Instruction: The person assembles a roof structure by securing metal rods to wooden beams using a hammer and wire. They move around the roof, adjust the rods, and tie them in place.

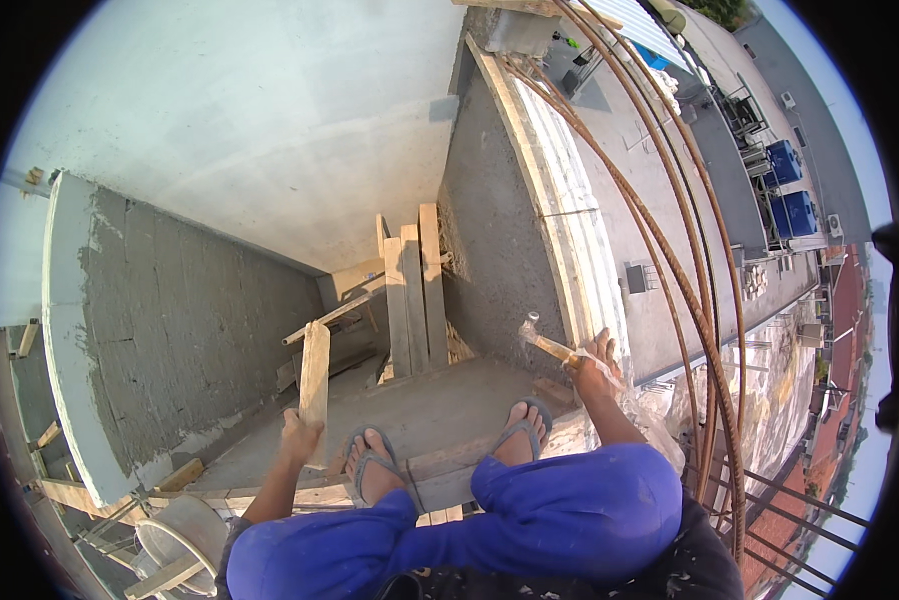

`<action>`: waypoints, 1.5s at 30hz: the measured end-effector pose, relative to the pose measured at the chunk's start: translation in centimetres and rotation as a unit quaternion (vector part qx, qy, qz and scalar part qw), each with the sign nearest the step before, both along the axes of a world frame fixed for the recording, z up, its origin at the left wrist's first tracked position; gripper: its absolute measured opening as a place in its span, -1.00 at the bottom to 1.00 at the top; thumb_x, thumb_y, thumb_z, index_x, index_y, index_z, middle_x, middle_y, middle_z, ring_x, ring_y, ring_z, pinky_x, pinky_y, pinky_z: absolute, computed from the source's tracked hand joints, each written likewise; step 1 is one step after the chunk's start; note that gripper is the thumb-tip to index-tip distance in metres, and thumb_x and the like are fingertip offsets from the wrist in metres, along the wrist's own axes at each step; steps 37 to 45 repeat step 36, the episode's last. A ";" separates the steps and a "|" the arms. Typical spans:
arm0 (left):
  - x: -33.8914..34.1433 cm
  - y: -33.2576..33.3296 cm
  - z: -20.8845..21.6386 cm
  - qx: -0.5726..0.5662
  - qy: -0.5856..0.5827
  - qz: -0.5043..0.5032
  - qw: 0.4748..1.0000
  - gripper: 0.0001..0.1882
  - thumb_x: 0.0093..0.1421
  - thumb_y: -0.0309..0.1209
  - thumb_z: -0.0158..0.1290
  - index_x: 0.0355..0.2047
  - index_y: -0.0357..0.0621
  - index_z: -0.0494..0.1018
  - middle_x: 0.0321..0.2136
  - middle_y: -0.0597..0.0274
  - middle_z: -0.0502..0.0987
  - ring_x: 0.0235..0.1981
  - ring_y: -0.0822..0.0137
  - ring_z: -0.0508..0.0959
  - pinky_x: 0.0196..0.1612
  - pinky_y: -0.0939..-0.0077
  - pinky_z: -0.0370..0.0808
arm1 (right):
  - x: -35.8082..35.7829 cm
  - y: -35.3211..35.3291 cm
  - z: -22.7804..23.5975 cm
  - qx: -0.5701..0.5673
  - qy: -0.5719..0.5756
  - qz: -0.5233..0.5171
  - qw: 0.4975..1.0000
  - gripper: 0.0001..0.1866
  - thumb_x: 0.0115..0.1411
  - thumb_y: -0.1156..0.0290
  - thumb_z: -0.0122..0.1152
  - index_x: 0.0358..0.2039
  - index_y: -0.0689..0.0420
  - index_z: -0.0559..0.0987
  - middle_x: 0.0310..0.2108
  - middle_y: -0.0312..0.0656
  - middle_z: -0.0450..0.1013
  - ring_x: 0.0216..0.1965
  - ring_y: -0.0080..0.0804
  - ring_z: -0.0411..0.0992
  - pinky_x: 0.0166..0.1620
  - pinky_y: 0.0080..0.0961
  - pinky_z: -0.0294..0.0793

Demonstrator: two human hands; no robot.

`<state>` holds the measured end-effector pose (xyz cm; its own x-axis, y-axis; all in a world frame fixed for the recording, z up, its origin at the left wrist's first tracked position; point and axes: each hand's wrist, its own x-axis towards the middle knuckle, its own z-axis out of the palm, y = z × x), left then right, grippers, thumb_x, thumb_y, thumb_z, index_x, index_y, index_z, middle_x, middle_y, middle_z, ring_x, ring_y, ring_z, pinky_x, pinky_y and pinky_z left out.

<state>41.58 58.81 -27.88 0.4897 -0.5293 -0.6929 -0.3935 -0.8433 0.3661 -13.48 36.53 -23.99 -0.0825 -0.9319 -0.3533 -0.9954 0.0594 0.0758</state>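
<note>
My left hand (300, 437) is closed around the lower part of a short wooden board (315, 375), which stands roughly upright beside my left foot. In my right hand (598, 368) is a hammer (553, 347). Its head points left, away from my palm, and its handle passes under my fingers. That hand is beside the timber-edged top of the low wall (582, 270); whether it rests there I cannot tell. Both feet, in grey flip-flops (519, 432), are on a concrete ledge (450, 405) between my hands.
Several long planks (410, 300) lean in the recess ahead. A rough grey wall (200, 320) stands at left, with a white bucket (185, 540) at lower left. Rusty rebar (660, 220) arcs along the right, where a drop shows lower roofs (835, 400).
</note>
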 end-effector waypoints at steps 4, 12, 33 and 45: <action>-1.0 1.0 -2.3 -0.010 0.036 0.027 0.999 -0.42 0.14 -0.30 0.25 0.02 -0.38 0.25 -0.16 -0.34 0.57 -0.10 -0.16 0.63 -0.02 0.09 0.54 | 0.1 0.1 -0.2 0.020 0.021 0.000 1.000 -0.31 0.03 0.20 0.53 0.13 0.09 0.44 0.50 0.14 -0.08 0.47 0.18 0.02 0.21 -0.05 0.49; -0.7 -2.0 -2.7 -0.037 -0.001 -0.051 0.998 -0.44 0.11 -0.34 0.29 -0.01 -0.36 0.27 -0.18 -0.31 0.58 -0.10 -0.15 0.63 -0.03 0.09 0.54 | 1.3 -0.7 1.4 0.034 0.013 -0.019 0.999 -0.34 0.02 0.25 0.51 0.09 0.19 0.44 0.46 0.28 -0.03 0.43 0.26 0.09 0.17 -0.05 0.52; 0.5 -1.8 -4.4 -0.063 0.043 0.049 0.996 -0.36 0.15 -0.30 0.28 0.15 -0.38 0.32 -0.07 -0.18 0.59 -0.01 0.03 0.62 0.06 0.23 0.51 | 10.8 -4.4 12.0 -0.062 -0.265 -0.029 0.962 -0.52 0.29 -0.02 0.29 -0.39 0.22 0.53 -0.59 0.17 0.50 -0.45 0.21 0.56 -0.37 -0.06 0.50; 1.1 -2.5 -5.7 -0.040 0.062 0.048 0.996 -0.31 0.16 -0.21 0.27 0.20 -0.33 0.31 -0.01 -0.12 0.59 0.02 0.03 0.61 0.12 0.21 0.48 | 14.8 -8.4 20.6 -0.146 -0.272 -0.029 0.951 -0.48 0.30 -0.06 0.29 -0.19 0.24 0.64 -0.59 -0.02 0.55 -0.49 -0.13 0.62 -0.39 -0.34 0.52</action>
